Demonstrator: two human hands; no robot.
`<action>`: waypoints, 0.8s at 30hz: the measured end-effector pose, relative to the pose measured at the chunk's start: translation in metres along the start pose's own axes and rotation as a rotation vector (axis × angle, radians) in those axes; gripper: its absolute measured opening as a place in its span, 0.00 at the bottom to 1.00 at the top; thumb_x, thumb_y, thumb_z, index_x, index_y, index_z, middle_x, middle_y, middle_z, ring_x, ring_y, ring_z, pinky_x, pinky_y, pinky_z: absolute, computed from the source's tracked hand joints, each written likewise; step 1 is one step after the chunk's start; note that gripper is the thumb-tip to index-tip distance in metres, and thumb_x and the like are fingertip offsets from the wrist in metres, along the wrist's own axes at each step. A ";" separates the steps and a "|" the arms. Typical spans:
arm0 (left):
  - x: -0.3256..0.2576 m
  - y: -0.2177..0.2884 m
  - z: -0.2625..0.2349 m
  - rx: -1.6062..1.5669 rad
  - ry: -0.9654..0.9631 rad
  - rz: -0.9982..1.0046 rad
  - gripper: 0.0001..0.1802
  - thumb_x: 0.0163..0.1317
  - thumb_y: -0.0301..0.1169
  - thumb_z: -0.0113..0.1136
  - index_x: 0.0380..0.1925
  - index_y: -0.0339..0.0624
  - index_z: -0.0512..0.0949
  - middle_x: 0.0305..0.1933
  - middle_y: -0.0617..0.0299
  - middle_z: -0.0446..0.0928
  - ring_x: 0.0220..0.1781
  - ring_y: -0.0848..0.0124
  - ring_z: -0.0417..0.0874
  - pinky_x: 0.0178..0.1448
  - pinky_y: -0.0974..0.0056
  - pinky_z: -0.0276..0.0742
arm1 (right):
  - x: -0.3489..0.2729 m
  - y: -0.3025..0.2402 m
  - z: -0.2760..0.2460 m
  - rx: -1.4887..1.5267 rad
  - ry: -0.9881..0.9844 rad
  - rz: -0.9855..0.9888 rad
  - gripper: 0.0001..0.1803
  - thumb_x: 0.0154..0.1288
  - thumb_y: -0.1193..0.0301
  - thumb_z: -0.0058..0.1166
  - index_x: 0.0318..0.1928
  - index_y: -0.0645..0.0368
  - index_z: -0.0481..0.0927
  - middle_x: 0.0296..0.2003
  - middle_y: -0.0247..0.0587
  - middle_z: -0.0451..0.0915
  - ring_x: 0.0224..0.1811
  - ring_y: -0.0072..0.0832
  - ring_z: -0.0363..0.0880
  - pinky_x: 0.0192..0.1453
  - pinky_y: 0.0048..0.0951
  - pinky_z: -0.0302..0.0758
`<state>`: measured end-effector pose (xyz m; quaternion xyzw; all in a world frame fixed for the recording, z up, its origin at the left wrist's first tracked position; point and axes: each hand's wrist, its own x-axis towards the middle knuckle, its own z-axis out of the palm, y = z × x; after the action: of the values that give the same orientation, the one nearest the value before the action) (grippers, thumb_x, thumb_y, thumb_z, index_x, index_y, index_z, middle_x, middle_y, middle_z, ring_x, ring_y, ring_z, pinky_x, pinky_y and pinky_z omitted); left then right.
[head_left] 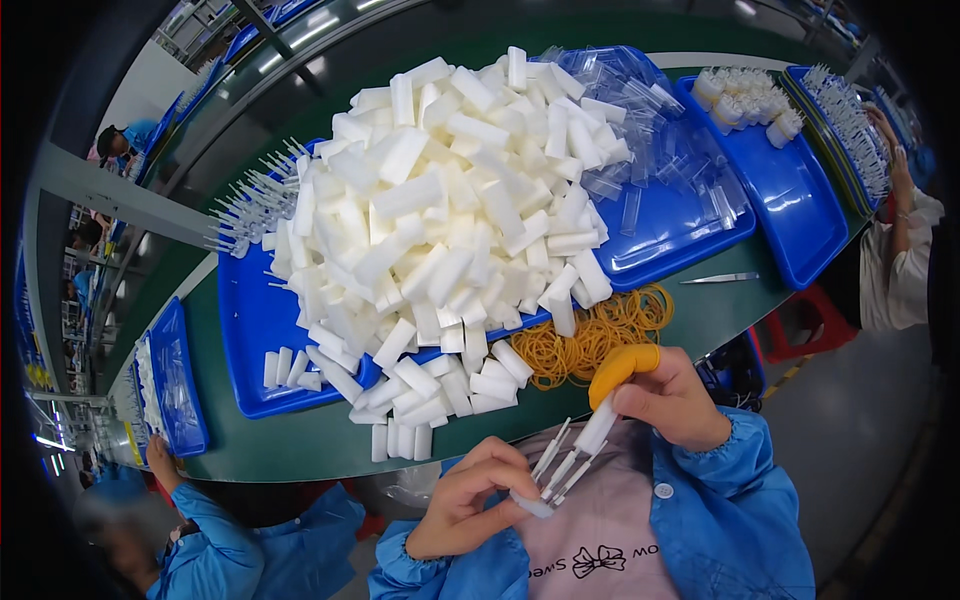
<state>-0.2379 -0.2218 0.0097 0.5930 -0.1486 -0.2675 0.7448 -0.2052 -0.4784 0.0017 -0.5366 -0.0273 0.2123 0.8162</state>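
Close to my chest, my left hand [472, 502] pinches the base of a white pronged plastic part [534, 505], whose thin rods point up and to the right. My right hand [668, 396], with a yellow covering [622, 368] over a finger, grips the upper end of a white foam-like block [597, 428]. That block's lower end sits among or against the rods; exactly how they meet is too small to tell. Beyond my hands rises a large heap of similar white blocks [430, 210], spilling over a blue tray [262, 375] onto the green table [240, 440].
Yellow rubber bands [600, 335] lie between the heap and my right hand. Metal tweezers [720, 278] rest farther right. Blue trays hold clear plastic pieces [650, 130] and white parts [745, 97]. More pronged parts [265, 195] stand left. Co-workers sit on both sides, one sleeve [215, 540] near left.
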 end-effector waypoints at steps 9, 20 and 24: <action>0.002 -0.003 -0.005 0.240 0.012 0.127 0.11 0.48 0.21 0.68 0.34 0.39 0.82 0.37 0.56 0.76 0.38 0.68 0.77 0.41 0.68 0.73 | 0.009 0.001 -0.003 -0.517 -0.015 -0.398 0.07 0.55 0.74 0.62 0.36 0.60 0.83 0.32 0.35 0.80 0.37 0.29 0.75 0.44 0.29 0.69; 0.007 -0.013 0.009 0.345 0.224 0.266 0.11 0.44 0.20 0.70 0.31 0.40 0.82 0.34 0.57 0.78 0.35 0.66 0.80 0.36 0.68 0.76 | 0.008 0.009 0.007 -0.408 -0.230 -0.383 0.10 0.53 0.73 0.65 0.38 0.58 0.83 0.34 0.34 0.80 0.39 0.32 0.73 0.45 0.32 0.68; 0.012 -0.012 0.006 0.420 0.247 0.299 0.12 0.43 0.21 0.71 0.30 0.38 0.81 0.34 0.56 0.77 0.34 0.68 0.79 0.36 0.69 0.75 | 0.021 -0.012 0.009 -0.838 -0.040 -0.591 0.15 0.52 0.69 0.64 0.42 0.57 0.81 0.35 0.35 0.80 0.39 0.33 0.72 0.45 0.34 0.67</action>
<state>-0.2337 -0.2352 -0.0016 0.7340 -0.1947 -0.0440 0.6492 -0.1846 -0.4667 0.0118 -0.7830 -0.2760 -0.0464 0.5555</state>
